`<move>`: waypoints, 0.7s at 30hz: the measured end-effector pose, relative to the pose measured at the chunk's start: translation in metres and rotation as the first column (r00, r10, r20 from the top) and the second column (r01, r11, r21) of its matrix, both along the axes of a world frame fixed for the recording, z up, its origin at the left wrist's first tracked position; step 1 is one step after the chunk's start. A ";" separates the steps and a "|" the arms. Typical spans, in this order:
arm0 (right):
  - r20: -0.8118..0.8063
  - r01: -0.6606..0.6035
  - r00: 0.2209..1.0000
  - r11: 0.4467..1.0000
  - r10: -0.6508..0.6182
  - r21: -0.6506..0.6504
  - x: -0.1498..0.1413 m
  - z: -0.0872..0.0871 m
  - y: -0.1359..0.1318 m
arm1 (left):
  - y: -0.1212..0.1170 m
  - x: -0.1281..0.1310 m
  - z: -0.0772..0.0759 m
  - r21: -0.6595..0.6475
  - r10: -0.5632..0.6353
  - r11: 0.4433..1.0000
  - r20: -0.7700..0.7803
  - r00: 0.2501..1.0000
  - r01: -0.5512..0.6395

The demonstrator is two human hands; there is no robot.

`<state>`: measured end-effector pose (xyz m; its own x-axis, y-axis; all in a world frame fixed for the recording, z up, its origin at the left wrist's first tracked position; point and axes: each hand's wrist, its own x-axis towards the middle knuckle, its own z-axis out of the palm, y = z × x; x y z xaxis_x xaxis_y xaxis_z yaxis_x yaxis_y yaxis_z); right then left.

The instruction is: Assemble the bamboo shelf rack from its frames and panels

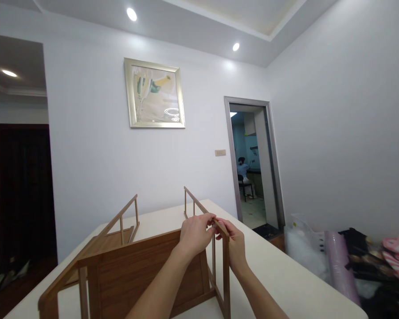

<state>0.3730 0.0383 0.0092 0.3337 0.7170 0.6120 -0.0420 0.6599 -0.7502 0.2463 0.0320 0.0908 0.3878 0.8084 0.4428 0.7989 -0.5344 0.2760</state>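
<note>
Wooden rack (pixel 136 268) sits on the white counter (pixel 272 270); the right hand (pixel 233 241) has its grip closed around an upper rail (pixel 223 230), the left hand (pixel 194 232) its grip nearly together there, any hold unclear

Open passage lay over the white table (pixel 286 274) to the right of the wooden rack, and above it between the left side rail (pixel 108 228) and the right side rail (pixel 224 231). The brown wood-grain panel (pixel 136 277) obstructed low reach from the near side. Thin spindles (pixel 122 230) divided the side openings. The left hand (pixel 195 231) and right hand (pixel 235 241) occupied the right side rail's inner and outer flanks.
</note>
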 end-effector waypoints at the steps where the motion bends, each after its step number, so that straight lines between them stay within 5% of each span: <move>1: -0.001 -0.003 1.000 1.000 0.003 -0.001 0.000 0.000 0.000 | 0.000 0.000 0.000 0.004 0.001 1.000 -0.002 1.000 -0.001; 21: -0.067 -0.020 0.998 1.000 0.020 0.001 -0.001 0.000 0.001 | 0.000 0.003 -0.001 0.026 0.049 0.998 0.028 0.998 -0.050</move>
<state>0.3718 0.0390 0.0088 0.3591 0.7236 0.5895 -0.1053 0.6590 -0.7447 0.2489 0.0317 0.0899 0.3354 0.8139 0.4744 0.8169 -0.5021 0.2839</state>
